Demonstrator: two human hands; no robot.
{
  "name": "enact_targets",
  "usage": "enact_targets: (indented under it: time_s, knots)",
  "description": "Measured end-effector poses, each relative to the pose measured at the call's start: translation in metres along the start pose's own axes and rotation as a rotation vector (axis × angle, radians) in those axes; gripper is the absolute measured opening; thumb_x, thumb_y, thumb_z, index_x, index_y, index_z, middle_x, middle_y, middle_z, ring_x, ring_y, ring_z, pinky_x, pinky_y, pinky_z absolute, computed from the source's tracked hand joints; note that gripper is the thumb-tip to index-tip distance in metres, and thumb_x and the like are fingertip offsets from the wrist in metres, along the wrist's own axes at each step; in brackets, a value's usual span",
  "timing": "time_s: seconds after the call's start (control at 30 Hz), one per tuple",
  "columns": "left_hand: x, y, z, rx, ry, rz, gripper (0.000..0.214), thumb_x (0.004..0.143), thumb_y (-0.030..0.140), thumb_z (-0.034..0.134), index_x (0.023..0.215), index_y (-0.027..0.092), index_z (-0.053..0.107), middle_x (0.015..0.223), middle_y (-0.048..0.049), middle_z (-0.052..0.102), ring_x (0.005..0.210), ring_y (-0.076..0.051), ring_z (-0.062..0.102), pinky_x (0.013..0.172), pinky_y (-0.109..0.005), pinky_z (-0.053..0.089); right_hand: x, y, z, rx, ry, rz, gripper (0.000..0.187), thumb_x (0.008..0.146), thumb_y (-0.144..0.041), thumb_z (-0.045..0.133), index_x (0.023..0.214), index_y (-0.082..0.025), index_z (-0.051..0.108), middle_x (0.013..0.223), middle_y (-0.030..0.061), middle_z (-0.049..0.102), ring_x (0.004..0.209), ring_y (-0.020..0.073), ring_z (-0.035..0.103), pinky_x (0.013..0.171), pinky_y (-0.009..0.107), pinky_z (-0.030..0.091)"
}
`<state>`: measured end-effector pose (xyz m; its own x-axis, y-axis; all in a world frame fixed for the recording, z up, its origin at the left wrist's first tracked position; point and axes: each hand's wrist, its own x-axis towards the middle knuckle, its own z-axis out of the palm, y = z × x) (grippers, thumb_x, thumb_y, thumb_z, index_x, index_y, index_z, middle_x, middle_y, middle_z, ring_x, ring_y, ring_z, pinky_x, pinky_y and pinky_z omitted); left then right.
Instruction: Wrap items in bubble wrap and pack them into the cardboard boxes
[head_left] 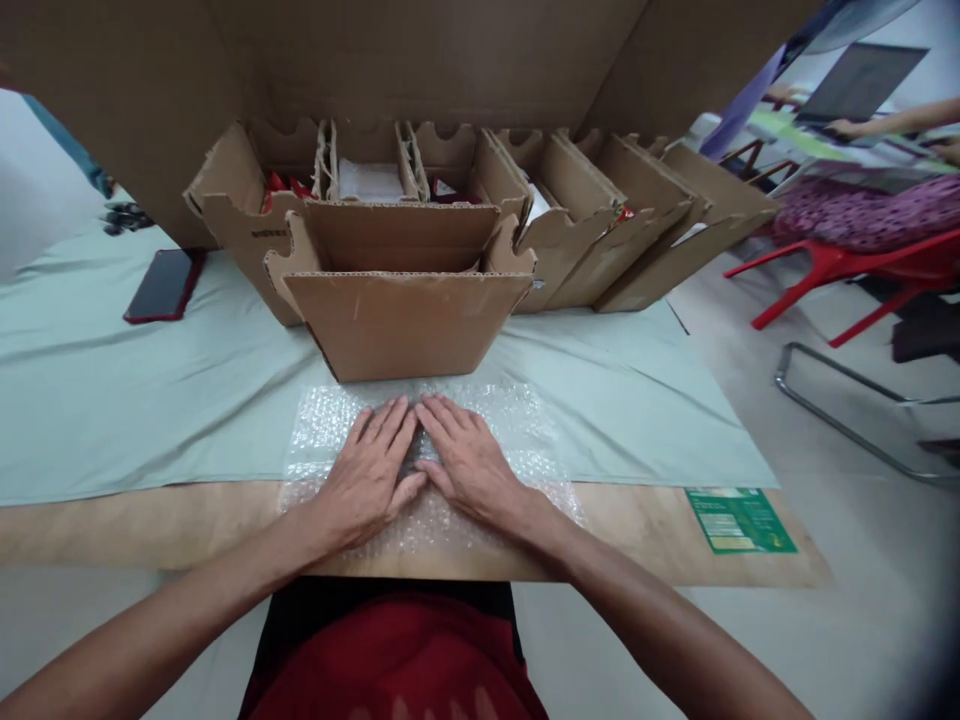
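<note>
Bubble wrap [441, 527], long axis sideways, 2 hands [370, 468] [480, 465] atop

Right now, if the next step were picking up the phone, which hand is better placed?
The left hand, probably: it rests on the bubble wrap nearer the phone, which lies off to that side. The right hand would have to reach across.

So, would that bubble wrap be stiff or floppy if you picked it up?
Probably floppy: the bubble wrap lies as a thin sheet across cloth and tabletop. It should be light for its size, being clear film with small bubbles. It seems unlikely to roll, spread flat under the left hand and right hand.
</note>
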<state>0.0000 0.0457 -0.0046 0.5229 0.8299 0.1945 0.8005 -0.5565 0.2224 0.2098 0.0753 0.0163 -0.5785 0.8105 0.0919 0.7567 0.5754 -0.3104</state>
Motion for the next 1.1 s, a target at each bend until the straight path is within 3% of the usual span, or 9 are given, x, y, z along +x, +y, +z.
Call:
enact_targets:
  time_s: [0.13, 0.3, 0.4, 0.5, 0.6, 0.73, 0.93, 1.03, 1.1]
  knots:
    - [-0.020, -0.020, 0.001, 0.105, -0.081, -0.045, 0.072, 0.103, 0.057, 0.039, 0.157, 0.009, 0.038, 0.167, -0.0232, 0.035, 0.158, -0.038, 0.026, 0.128, -0.059, 0.018, -0.022, 0.016, 0.012, -0.108, -0.032, 0.100, 0.068, 0.101, -0.050, 0.052, 0.158, -0.013, 0.043, 0.167, 0.0170, 0.038, 0.156, 0.0354, 0.033, 0.125, 0.055, 0.032]
    - [-0.069, -0.058, -0.014, 0.150, -0.016, -0.310, 0.079, 0.101, 0.061, 0.032, 0.160, 0.008, 0.033, 0.168, -0.0265, 0.030, 0.158, -0.042, 0.025, 0.125, -0.065, 0.018, -0.080, 0.062, 0.008, -0.207, 0.102, 0.296, 0.062, 0.104, -0.047, 0.043, 0.160, -0.018, 0.040, 0.166, 0.0164, 0.041, 0.153, 0.0352, 0.038, 0.122, 0.057, 0.034]
    - [-0.087, -0.064, -0.020, 0.162, 0.037, -0.387, 0.080, 0.101, 0.060, 0.030, 0.161, 0.007, 0.031, 0.166, -0.0297, 0.032, 0.155, -0.046, 0.029, 0.123, -0.070, 0.017, -0.113, 0.074, 0.000, -0.249, 0.188, 0.373, 0.060, 0.105, -0.045, 0.042, 0.159, -0.021, 0.040, 0.163, 0.0170, 0.046, 0.151, 0.0373, 0.040, 0.118, 0.060, 0.037]
    - [-0.098, -0.056, -0.027, 0.127, 0.090, -0.319, 0.076, 0.101, 0.057, 0.037, 0.163, 0.015, 0.027, 0.170, -0.0241, 0.025, 0.157, -0.045, 0.026, 0.123, -0.070, 0.017, -0.146, 0.070, -0.014, -0.200, 0.248, 0.364, 0.062, 0.103, -0.047, 0.045, 0.161, -0.025, 0.038, 0.161, 0.0163, 0.049, 0.149, 0.0382, 0.044, 0.114, 0.061, 0.041]
    - [-0.105, -0.042, -0.032, 0.048, 0.046, -0.095, 0.073, 0.100, 0.053, 0.048, 0.165, 0.028, 0.026, 0.173, -0.0128, 0.027, 0.158, -0.039, 0.026, 0.127, -0.060, 0.020, -0.171, 0.057, -0.026, -0.091, 0.187, 0.196, 0.063, 0.100, -0.046, 0.054, 0.159, -0.028, 0.042, 0.162, 0.0130, 0.048, 0.146, 0.0348, 0.048, 0.112, 0.056, 0.046]
    - [-0.108, -0.029, -0.026, 0.068, 0.008, 0.083, 0.077, 0.094, 0.057, 0.058, 0.161, 0.026, 0.035, 0.166, -0.0153, 0.041, 0.152, -0.039, 0.038, 0.125, -0.058, 0.023, -0.175, 0.043, -0.020, -0.102, 0.161, 0.099, 0.039, 0.102, -0.030, 0.052, 0.138, -0.026, 0.065, 0.147, 0.0124, 0.064, 0.135, 0.0319, 0.061, 0.104, 0.053, 0.053]
    - [-0.113, -0.027, -0.030, 0.067, 0.034, 0.053, 0.080, 0.090, 0.057, 0.065, 0.157, 0.022, 0.040, 0.154, -0.0178, 0.055, 0.145, -0.040, 0.049, 0.123, -0.062, 0.027, -0.159, 0.028, -0.015, -0.050, 0.400, 0.041, 0.025, 0.101, -0.019, 0.050, 0.104, -0.025, 0.075, 0.119, 0.0093, 0.079, 0.110, 0.0280, 0.074, 0.092, 0.049, 0.056]
    - [-0.115, -0.031, -0.041, -0.021, 0.073, -0.025, 0.064, 0.090, 0.050, 0.065, 0.147, 0.023, 0.053, 0.145, -0.0155, 0.065, 0.141, -0.037, 0.055, 0.123, -0.062, 0.028, -0.160, 0.020, -0.027, 0.087, 0.504, 0.087, 0.023, 0.102, -0.023, 0.050, 0.102, -0.025, 0.073, 0.108, 0.0087, 0.081, 0.102, 0.0260, 0.075, 0.092, 0.046, 0.056]
    - [-0.112, -0.033, -0.047, -0.135, 0.123, -0.102, 0.040, 0.092, 0.044, 0.060, 0.126, 0.024, 0.067, 0.136, -0.0125, 0.072, 0.135, -0.035, 0.061, 0.121, -0.060, 0.033, -0.164, 0.018, -0.036, 0.178, 0.535, 0.167, 0.021, 0.102, -0.028, 0.052, 0.100, -0.025, 0.073, 0.100, 0.0078, 0.081, 0.097, 0.0258, 0.075, 0.088, 0.043, 0.058]
